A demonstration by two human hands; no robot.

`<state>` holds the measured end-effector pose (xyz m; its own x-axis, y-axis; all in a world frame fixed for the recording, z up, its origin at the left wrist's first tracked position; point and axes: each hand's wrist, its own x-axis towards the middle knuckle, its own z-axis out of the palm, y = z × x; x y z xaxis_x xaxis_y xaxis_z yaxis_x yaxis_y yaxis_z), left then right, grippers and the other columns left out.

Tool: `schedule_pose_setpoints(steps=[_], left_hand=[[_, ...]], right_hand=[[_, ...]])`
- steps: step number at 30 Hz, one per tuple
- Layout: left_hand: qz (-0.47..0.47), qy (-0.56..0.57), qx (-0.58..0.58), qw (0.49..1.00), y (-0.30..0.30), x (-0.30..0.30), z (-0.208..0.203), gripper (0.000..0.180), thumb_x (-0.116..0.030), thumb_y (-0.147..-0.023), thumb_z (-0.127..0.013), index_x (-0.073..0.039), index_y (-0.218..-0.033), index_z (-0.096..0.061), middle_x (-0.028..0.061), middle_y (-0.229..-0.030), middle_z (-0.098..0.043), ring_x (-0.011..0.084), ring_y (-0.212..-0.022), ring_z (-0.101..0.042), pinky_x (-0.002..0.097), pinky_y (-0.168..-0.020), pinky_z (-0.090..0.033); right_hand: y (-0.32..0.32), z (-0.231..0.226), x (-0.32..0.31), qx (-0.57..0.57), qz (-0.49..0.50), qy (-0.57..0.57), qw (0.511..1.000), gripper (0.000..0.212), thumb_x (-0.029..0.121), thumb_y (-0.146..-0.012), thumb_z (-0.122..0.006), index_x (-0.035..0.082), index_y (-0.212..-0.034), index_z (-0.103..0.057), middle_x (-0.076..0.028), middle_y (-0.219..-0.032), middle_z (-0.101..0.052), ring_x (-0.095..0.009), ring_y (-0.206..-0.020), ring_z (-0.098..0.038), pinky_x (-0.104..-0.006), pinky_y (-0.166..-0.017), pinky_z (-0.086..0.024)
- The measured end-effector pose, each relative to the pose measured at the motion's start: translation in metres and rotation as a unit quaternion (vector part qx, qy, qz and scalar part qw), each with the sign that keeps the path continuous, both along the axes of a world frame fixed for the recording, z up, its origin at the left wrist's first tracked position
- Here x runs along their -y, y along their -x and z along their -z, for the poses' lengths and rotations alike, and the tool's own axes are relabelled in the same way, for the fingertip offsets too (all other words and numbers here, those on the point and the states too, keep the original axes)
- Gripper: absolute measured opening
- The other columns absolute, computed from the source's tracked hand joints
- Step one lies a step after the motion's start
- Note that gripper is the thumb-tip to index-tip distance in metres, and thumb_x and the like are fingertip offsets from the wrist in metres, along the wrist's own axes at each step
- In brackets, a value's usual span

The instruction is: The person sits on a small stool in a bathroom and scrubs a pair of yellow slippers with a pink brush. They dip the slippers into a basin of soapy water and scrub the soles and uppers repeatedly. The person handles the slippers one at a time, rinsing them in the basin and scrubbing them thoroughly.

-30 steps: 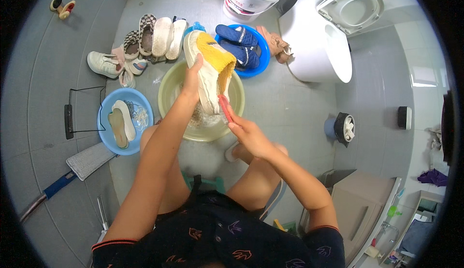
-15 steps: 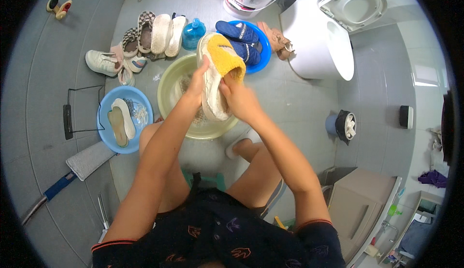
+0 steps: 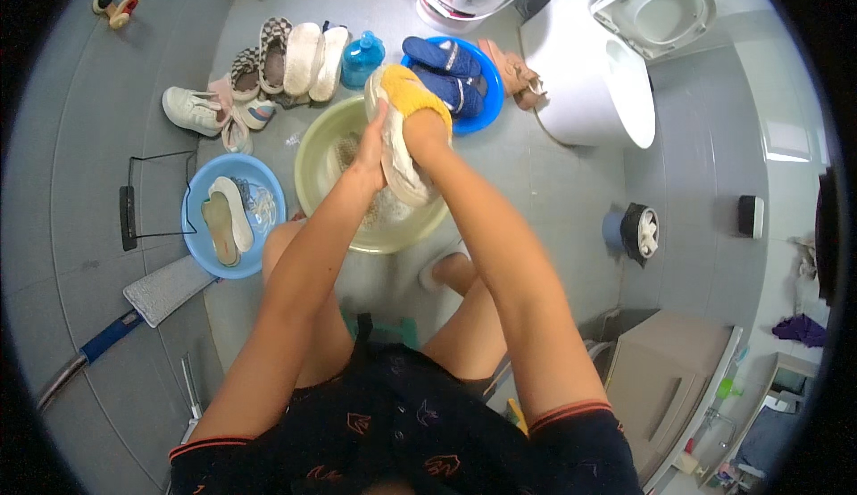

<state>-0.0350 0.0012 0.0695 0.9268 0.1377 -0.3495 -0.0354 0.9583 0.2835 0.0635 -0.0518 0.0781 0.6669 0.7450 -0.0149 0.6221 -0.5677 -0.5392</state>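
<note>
A fuzzy slipper (image 3: pixel 412 93) with a yellow upper and a thick white sole is held tilted over a pale yellow-green basin (image 3: pixel 308 178). My left hand (image 3: pixel 371 149) grips it along the left edge of the sole, thumb pointing up. Deep in its opening sits my right hand (image 3: pixel 427 131), its fingers hidden under the yellow upper. Cloudy water with foam shows in the basin, and something patterned lies in it, partly covered by my arm and the slipper.
A blue basin (image 3: pixel 276 241) with insoles and laces stands at left. Several shoes (image 3: pixel 299 59) and a blue bottle (image 3: pixel 361 59) line the back, beside a blue tub (image 3: pixel 492 93) of navy slippers. A white bucket (image 3: pixel 446 13), toilet (image 3: pixel 580 75) and small bin (image 3: pixel 640 232) stand farther right.
My right hand has slid deeper into the slipper, so its fingers no longer show. The slipper has turned slightly, while my left hand keeps its hold on the sole's edge.
</note>
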Motion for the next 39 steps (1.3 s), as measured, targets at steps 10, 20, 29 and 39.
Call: schedule_pose_setpoints(steps=[10, 20, 29, 39], left_hand=[[-0.076, -0.026, -0.016, 0.997, -0.001, -0.024, 0.003, 0.072, -0.062, -0.095, -0.038, -0.007, -0.141, -0.040, 0.0141, -0.138, -0.049, 0.0316, -0.124, -0.049, 0.0458, -0.106, -0.038], [-0.099, 0.022, -0.061, 0.993, -0.004, -0.039, 0.034, 0.059, -0.047, -0.092, -0.054, -0.010, -0.137, -0.044, 0.0117, -0.130, -0.054, 0.0319, -0.118, -0.054, 0.0510, -0.101, -0.041], [-0.125, 0.012, -0.103, 0.987, -0.004, -0.030, 0.019, 0.045, -0.031, -0.089, -0.054, -0.005, -0.126, -0.053, 0.0134, -0.122, -0.061, 0.0329, -0.112, -0.058, 0.0483, -0.101, -0.044], [-0.124, 0.049, -0.095, 0.986, 0.000, -0.037, 0.021, 0.050, -0.033, -0.089, -0.054, -0.006, -0.130, -0.050, 0.0131, -0.126, -0.058, 0.0321, -0.114, -0.056, 0.0470, -0.102, -0.043]], right_hand=[[0.037, -0.084, 0.075, -0.184, -0.059, 0.095, 0.977, 0.050, 0.028, -0.095, -0.050, 0.011, -0.141, -0.044, -0.025, -0.122, -0.058, -0.040, -0.112, -0.058, -0.0436, -0.094, -0.045], [0.102, -0.126, 0.105, -0.170, 0.015, -0.037, 0.985, 0.050, 0.026, -0.097, -0.050, 0.025, -0.146, -0.038, -0.028, -0.111, -0.062, -0.044, -0.105, -0.059, -0.0422, -0.089, -0.048], [0.048, -0.053, 0.122, -0.089, 0.073, -0.053, 0.992, 0.050, 0.028, -0.098, -0.048, 0.022, -0.146, -0.037, -0.027, -0.102, -0.063, -0.047, -0.091, -0.062, -0.0476, -0.079, -0.050], [0.063, -0.054, 0.110, -0.150, 0.108, -0.067, 0.981, 0.048, 0.027, -0.098, -0.048, 0.024, -0.146, -0.039, -0.026, -0.118, -0.061, -0.038, -0.108, -0.061, -0.0394, -0.092, -0.046]])
